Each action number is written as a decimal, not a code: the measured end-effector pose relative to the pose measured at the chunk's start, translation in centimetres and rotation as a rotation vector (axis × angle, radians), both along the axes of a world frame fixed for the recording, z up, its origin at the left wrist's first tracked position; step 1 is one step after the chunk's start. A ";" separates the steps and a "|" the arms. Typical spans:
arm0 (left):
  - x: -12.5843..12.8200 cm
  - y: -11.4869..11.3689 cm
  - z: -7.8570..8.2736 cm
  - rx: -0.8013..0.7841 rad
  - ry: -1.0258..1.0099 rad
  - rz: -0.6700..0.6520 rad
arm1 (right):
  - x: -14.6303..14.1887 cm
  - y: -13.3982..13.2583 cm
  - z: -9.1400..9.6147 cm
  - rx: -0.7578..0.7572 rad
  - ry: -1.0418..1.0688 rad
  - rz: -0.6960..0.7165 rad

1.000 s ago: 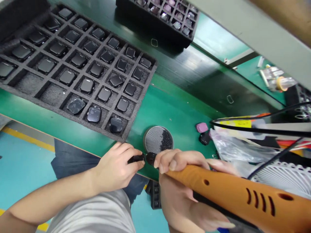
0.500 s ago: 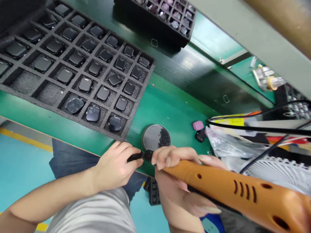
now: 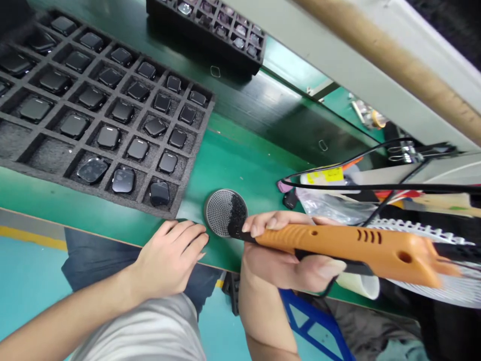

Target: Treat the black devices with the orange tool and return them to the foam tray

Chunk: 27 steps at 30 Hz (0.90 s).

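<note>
My right hand (image 3: pixel 285 250) is wrapped round an orange electric screwdriver (image 3: pixel 330 238) with a black nose. Its tip reaches the rim of a round grey perforated dish (image 3: pixel 220 210), where many tiny black screws (image 3: pixel 237 208) cover the right side. My left hand (image 3: pixel 173 258) is closed at the bench edge, left of the dish. Under its fingers is a small black watch case (image 3: pixel 206 241), mostly hidden. Beyond that hand lies a dark foam tray (image 3: pixel 130 198) whose compartments hold several black square watches (image 3: pixel 123 179); two compartments at the near left hold none.
On the green bench (image 3: pixel 240 150), a pink case (image 3: pixel 284 185) and a black case (image 3: pixel 290 199) lie at right beside a clear plastic bag (image 3: pixel 330 205). Black cables (image 3: pixel 376 186) cross there. A white fan grille (image 3: pixel 424 235) stands behind the screwdriver. Another divided tray (image 3: pixel 206 42) sits at the back.
The screwdriver's tip has left the black case in my left hand and moved to the screw dish. My left hand has lowered its fingers, covering more of the case. The view has shifted right.
</note>
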State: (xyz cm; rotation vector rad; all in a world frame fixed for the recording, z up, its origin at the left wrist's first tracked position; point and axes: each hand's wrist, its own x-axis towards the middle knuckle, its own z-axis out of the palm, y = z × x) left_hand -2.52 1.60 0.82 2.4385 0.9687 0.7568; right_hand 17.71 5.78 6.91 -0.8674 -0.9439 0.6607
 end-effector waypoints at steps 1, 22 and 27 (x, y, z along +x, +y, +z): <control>0.1 0.0 0.0 0.009 0.004 0.019 | 0.0 -0.1 0.0 -0.009 -0.001 0.001; -0.1 0.2 0.5 0.009 -0.006 -0.004 | -0.1 -0.7 0.0 -0.019 -0.027 0.008; -0.3 0.2 0.5 0.010 0.015 -0.016 | -0.3 -0.7 0.3 -0.030 -0.034 0.003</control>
